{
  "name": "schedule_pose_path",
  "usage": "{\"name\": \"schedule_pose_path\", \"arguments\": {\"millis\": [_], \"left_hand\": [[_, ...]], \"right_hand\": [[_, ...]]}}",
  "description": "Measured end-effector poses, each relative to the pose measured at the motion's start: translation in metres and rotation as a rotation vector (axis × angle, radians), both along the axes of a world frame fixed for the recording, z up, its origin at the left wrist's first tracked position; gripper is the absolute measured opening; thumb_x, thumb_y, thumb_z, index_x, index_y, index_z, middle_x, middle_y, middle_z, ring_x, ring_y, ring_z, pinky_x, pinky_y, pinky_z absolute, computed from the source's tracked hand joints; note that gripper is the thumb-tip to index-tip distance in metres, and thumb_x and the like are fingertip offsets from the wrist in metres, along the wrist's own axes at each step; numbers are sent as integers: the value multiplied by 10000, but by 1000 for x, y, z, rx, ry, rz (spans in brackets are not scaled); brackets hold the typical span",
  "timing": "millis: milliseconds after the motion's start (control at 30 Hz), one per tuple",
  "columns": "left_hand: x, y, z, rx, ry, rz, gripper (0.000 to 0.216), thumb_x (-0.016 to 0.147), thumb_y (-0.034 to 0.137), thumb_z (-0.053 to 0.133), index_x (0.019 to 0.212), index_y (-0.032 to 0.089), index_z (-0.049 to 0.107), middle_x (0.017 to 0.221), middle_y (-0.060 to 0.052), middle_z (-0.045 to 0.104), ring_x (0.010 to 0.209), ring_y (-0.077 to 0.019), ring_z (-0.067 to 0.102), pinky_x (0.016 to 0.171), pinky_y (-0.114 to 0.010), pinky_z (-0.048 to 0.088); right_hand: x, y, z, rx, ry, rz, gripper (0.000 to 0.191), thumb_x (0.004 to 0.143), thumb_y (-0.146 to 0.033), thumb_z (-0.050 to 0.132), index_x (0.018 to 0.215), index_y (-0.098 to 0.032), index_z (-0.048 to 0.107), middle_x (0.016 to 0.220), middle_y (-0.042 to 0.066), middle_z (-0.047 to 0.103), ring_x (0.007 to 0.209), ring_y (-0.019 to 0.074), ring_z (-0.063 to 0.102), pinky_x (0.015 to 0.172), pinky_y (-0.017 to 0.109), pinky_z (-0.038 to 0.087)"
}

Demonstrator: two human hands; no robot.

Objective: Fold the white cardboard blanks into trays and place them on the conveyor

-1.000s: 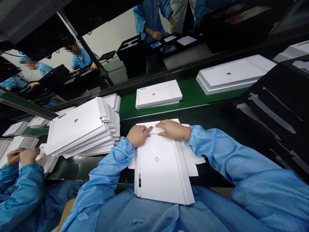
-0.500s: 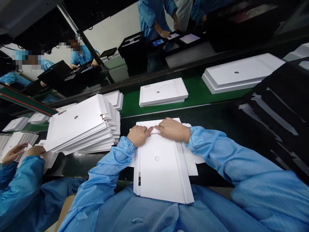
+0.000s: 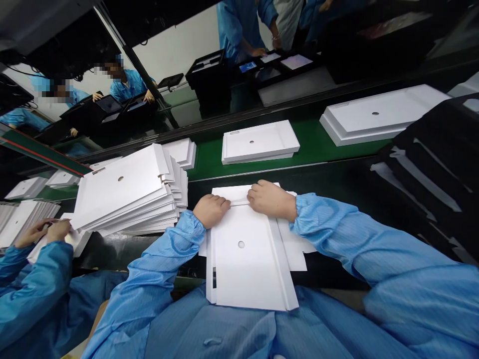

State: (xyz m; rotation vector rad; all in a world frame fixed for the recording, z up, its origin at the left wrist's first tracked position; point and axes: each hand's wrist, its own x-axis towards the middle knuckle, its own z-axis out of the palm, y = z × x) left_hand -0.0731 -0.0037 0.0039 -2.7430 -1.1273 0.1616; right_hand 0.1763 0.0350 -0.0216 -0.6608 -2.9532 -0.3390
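Note:
A white cardboard sheet [image 3: 247, 259] with a round hole and creased edges lies before me, its near end against my body. At its far end, a folded flap [image 3: 235, 194] runs across. My left hand [image 3: 212, 211] grips the flap's left corner with curled fingers. On the right side of the same flap, my right hand [image 3: 272, 200] has its fingers closed over the edge. Fingertips of both hands are partly hidden. Under the sheet, more white cardboard [image 3: 295, 249] sticks out to the right.
A stack of white cardboard sheets [image 3: 119, 194] stands left. Folded white trays [image 3: 260, 142] sit along the green belt [image 3: 204, 159] behind. Black items with pale strips [image 3: 430, 174] lie right. A co-worker's hands [image 3: 56, 232] handle white cardboard at far left. Other people work beyond the belt.
My hands have moved apart along the flap, left hand leftward and right hand slightly rightward, fingers now more curled. The co-worker's hands at left have come closer together.

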Motion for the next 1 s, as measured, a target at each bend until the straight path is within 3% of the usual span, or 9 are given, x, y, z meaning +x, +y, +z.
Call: {"name": "schedule_pose_path", "arguments": {"millis": [233, 467, 633, 833, 1000], "left_hand": [[-1, 0, -7, 110, 39, -60, 228, 963, 123, 483, 1057, 106, 690, 858, -102, 682, 805, -210, 639, 708, -368, 439], [-2, 0, 5, 179, 49, -139, 264, 987, 145, 450, 1121, 120, 677, 855, -89, 695, 798, -202, 635, 716, -366, 432], [-1, 1, 10, 107, 31, -130, 282, 985, 159, 459, 1168, 123, 670, 913, -108, 708, 862, -211, 643, 765, -364, 450], [-2, 2, 4, 8, -58, -89, 304, 954, 138, 509, 1213, 132, 669, 970, -115, 720, 920, -216, 665, 830, -369, 496], [-12, 3, -1, -111, -200, 38, 317, 992, 276, 515, 1243, 158, 668, 1080, -109, 711, 1004, -218, 673, 876, -350, 527]], "right_hand": [[2, 2, 0, 8, -106, 89, 225, 919, -79, 500, 863, -104, 717, 870, 135, 699, 822, 224, 606, 696, 352, 316], [12, 1, 20, 26, -120, 118, 227, 921, -82, 500, 839, -109, 710, 825, 121, 709, 777, 224, 628, 675, 345, 325], [17, 0, 29, -56, -105, 89, 259, 950, -147, 506, 795, -126, 712, 797, 110, 705, 767, 213, 621, 707, 346, 350], [20, -5, 32, -128, -37, 52, 343, 1008, -233, 459, 804, -129, 714, 834, 106, 710, 824, 220, 622, 779, 350, 374], [31, -9, 34, -108, 11, 9, 372, 1024, -279, 443, 848, -126, 733, 864, 117, 716, 845, 217, 608, 802, 347, 374]]}}
